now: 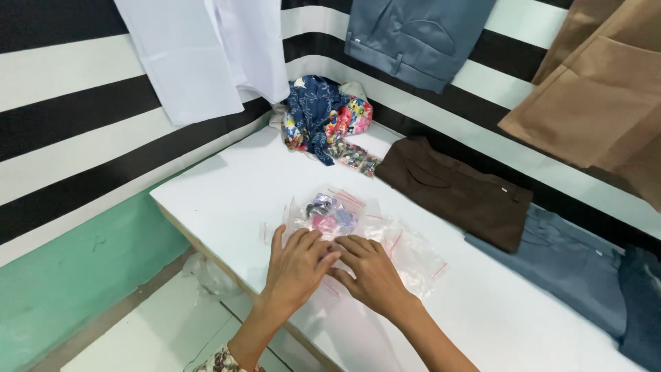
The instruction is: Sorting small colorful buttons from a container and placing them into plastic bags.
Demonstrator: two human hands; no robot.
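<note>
While both hands — left hand [297, 265], right hand [372, 272] — lie open on the clear bags [365, 231], we press flat, perhaps sealing them.

White counter [227, 186]. Wall [62, 103] in black and white horizontal stripes, mint green band below. Clear plastic bags [406, 251] with red seal lines; one bag of buttons [329, 212] in purple, pink, blue, grey. Crumpled fabric [322, 117]: navy floral print plus multicolour red-yellow print. Folded dark brown trousers [454, 189], grey-blue trousers [571, 265] beside them. Hanging: white shirt [206, 48], grey-blue trousers [413, 38], tan garment [599, 89].
</note>
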